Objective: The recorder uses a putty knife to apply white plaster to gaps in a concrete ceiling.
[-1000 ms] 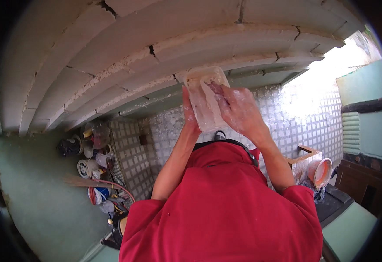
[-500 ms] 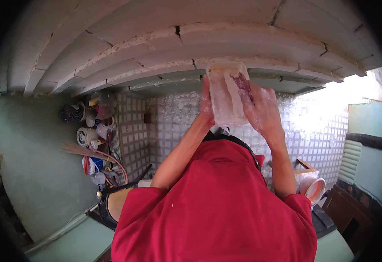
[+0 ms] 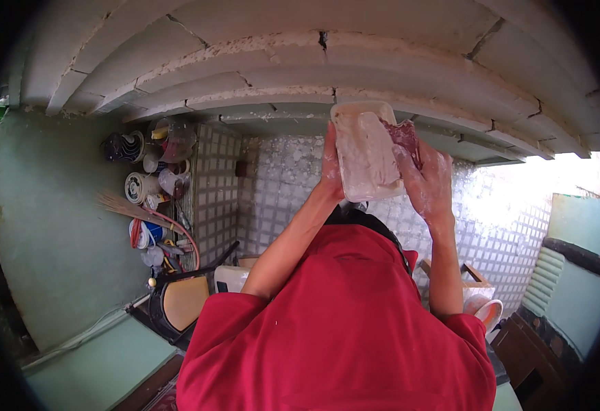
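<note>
Overhead, the plaster-loaded board sits flat against the cracked ceiling, near its far edge above the tiled wall. My left hand is clamped along the board's left edge; my right hand is pinching a dark red rag at its right side. I judge it best to press evenly and keep the board level so nothing drips. Half a second ago the board looked nearer the wall; my grip is unchanged.

We are raising both arms overhead, elbows bent; our left hand is gripping from the left, our right hand is curling fingers, both dusted white.
</note>
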`<state>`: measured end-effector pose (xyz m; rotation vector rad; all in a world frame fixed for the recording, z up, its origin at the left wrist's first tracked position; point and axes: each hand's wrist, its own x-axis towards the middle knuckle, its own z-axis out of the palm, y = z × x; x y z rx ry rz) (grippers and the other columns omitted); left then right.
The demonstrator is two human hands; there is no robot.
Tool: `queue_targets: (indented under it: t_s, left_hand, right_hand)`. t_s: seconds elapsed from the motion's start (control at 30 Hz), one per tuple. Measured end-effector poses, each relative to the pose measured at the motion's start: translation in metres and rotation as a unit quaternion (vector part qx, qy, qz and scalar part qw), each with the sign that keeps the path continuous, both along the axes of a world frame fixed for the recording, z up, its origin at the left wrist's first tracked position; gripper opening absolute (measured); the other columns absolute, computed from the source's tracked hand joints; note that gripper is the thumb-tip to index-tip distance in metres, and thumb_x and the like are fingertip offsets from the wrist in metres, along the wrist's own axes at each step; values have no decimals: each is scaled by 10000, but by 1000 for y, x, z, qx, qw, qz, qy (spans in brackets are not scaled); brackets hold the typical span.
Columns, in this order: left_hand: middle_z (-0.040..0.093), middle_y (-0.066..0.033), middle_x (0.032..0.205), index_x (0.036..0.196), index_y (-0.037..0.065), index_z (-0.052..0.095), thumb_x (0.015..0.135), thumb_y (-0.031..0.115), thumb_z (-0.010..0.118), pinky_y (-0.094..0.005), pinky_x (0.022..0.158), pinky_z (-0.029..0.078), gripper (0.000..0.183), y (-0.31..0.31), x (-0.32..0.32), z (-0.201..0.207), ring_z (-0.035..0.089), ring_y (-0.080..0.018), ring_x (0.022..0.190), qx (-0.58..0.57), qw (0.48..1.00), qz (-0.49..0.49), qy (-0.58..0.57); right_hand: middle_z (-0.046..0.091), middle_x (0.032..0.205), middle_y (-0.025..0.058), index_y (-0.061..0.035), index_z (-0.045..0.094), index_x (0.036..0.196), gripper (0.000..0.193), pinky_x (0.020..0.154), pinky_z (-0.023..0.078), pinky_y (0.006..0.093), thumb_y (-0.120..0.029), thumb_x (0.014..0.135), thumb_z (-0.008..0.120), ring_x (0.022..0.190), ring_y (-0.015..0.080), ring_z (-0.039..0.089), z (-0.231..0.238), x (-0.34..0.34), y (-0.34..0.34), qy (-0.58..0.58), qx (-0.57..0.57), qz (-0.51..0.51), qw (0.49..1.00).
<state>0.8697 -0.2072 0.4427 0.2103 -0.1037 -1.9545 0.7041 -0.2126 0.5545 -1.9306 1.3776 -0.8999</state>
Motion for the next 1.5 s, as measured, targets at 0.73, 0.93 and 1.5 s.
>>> queue_targets:
  t_s: [0.73, 0.93, 1.5]
  left_hand:
    - [605, -127, 1341, 1419, 76, 491, 938, 700, 453, -471, 1065, 475, 789, 1, 40, -41, 605, -292, 1204, 71, 994, -79, 20]
    - [600, -134, 1344, 1427, 75, 477, 946, 691, 451, -461, 1052, 490, 782, 4, 49, -36, 606, -294, 1200, 20, 998, -55, -16]
    - [628, -129, 1301, 1426, 55, 472, 939, 684, 476, -433, 1018, 516, 796, 35, 84, -58, 638, -272, 1151, 54, 997, -52, 3]
  right_hand:
    - [643, 867, 255, 22, 631, 936, 170, 742, 436, 547, -141, 902, 596, 843, 470, 595, -23, 64, 20, 101, 41, -38, 993]
    - [644, 800, 258, 59, 647, 969, 240, 711, 463, 492, -163, 891, 599, 801, 459, 611, -25, 73, 22, 95, 35, -19, 995]
    - [624, 813, 293, 41, 638, 993, 191, 682, 476, 534, -100, 891, 557, 784, 498, 601, -28, 113, 55, 93, 52, -28, 994]
